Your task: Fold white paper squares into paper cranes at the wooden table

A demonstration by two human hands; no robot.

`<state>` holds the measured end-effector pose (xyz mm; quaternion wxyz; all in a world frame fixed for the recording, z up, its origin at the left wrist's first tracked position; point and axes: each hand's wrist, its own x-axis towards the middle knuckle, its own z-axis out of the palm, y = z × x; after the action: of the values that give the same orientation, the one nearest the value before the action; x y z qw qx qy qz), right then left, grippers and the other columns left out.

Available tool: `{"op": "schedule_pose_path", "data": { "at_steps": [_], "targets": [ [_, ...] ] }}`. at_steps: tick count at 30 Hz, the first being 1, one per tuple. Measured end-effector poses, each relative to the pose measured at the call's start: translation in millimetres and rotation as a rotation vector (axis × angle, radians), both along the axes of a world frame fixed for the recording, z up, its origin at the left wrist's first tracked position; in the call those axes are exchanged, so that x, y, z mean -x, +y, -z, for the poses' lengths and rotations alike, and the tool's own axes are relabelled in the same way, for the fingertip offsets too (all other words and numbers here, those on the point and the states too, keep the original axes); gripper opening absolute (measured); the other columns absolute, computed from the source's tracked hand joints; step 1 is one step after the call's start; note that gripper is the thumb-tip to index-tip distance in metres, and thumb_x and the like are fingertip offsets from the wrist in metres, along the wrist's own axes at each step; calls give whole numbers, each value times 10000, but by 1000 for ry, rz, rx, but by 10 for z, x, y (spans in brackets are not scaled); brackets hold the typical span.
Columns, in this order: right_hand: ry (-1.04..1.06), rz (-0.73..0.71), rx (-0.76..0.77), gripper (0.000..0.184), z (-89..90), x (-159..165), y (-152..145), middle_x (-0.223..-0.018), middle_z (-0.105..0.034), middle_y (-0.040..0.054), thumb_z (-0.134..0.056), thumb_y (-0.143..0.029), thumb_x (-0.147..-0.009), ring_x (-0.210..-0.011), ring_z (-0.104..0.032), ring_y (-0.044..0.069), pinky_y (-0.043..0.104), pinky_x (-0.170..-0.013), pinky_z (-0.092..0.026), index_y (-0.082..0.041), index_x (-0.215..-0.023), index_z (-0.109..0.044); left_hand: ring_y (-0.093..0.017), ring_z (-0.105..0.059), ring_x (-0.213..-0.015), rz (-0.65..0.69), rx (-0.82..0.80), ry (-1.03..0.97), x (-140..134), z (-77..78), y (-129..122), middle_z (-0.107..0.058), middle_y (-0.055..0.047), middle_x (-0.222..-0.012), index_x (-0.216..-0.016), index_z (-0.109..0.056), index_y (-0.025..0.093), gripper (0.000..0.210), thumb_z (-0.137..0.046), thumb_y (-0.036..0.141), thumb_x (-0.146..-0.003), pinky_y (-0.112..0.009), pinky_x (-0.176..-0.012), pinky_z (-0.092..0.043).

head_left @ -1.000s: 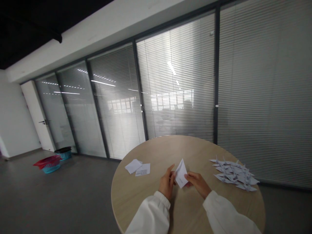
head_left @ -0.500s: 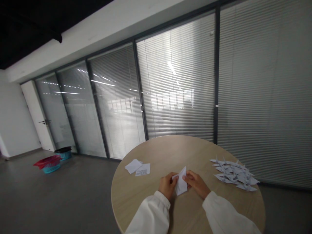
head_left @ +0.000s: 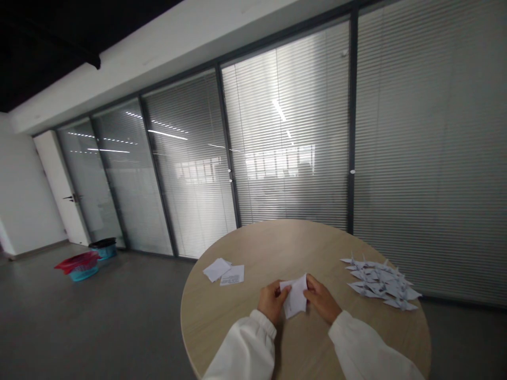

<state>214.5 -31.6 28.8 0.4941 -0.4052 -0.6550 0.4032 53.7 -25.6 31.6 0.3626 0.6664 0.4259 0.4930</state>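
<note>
A partly folded piece of white paper is held between both hands above the front half of the round table. My left hand pinches its left edge, thumb on top. On the opposite edge, my right hand is closed with the fingertips partly behind the sheet. Faint print shows on the paper's face. Off to the right lies a cluster of folded white paper cranes. Left of my hands are loose white paper sheets, one of them printed.
Beyond the table runs a glass partition with blinds. On the floor at the left stand a blue basket with a red liner and another with a black liner. A white door is farther back.
The paper's pointed upper tip has given way to a wider, flatter top edge. My right hand has shifted slightly, its fingers now at the paper's upper right edge.
</note>
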Motion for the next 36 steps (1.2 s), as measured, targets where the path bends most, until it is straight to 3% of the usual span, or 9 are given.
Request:
{"op": "schedule_pose_path", "data": {
  "at_steps": [3,7,12,15,22,27,31,36],
  "targets": [
    [64,-68,-18,103,-5,-5,2,-746,-654,9,-455,-193,-675,-644,-593,148,252,-604,-469,-189,-762,-510,-138,-522,-558,25,89,-153,5,13,40,-637,-60,-646,-755,-662,87,359,-621,424,-640,-214,-491,-370],
    [172,-132,-31,221,-50,-10,-13,-843,-661,53,-546,-314,-702,-718,-608,182,308,-681,-481,-175,-873,-547,-133,-521,-534,81,163,-281,19,18,78,-637,-65,-641,-795,-668,77,424,-675,440,-577,-222,-484,-375],
    [181,1,-48,401,-75,-46,-3,-767,-655,58,-614,-447,-653,-709,-604,201,317,-672,-477,-158,-930,-580,-87,-437,-421,25,240,-344,37,54,128,-533,0,-465,-671,-652,74,442,-691,489,-526,-206,-424,-322],
    [151,38,-71,433,-76,-65,-5,-763,-643,53,-614,-443,-663,-705,-594,194,313,-675,-476,-148,-979,-585,-88,-448,-434,50,307,-415,35,54,136,-544,-2,-489,-656,-644,81,449,-703,497,-497,-214,-444,-341],
    [55,16,-202,354,-86,-62,-64,-946,-618,81,-522,-404,-768,-846,-567,190,285,-732,-466,-183,-1030,-611,-86,-469,-439,70,371,-545,22,21,94,-561,1,-498,-633,-634,99,383,-707,459,-521,-209,-451,-347],
    [-88,52,-350,278,-109,-41,-112,-769,-607,49,-473,-377,-808,-724,-561,156,252,-641,-457,-224,-935,-667,-104,-493,-438,83,389,-600,51,44,118,-565,-9,-478,-568,-603,102,384,-692,474,-537,-233,-470,-372],
    [-124,40,-404,236,-134,-36,-137,-756,-598,35,-480,-339,-811,-723,-562,148,247,-648,-455,-244,-901,-676,-109,-503,-435,84,402,-638,70,34,118,-569,-17,-473,-533,-580,102,384,-688,470,-548,-239,-474,-380],
    [-176,17,-442,222,-141,-29,-144,-784,-596,37,-470,-290,-818,-757,-564,145,247,-681,-455,-241,-874,-679,-120,-522,-466,66,387,-635,86,24,127,-590,-21,-507,-689,-643,88,422,-692,478,-538,-241,-482,-387]
  ]
}}
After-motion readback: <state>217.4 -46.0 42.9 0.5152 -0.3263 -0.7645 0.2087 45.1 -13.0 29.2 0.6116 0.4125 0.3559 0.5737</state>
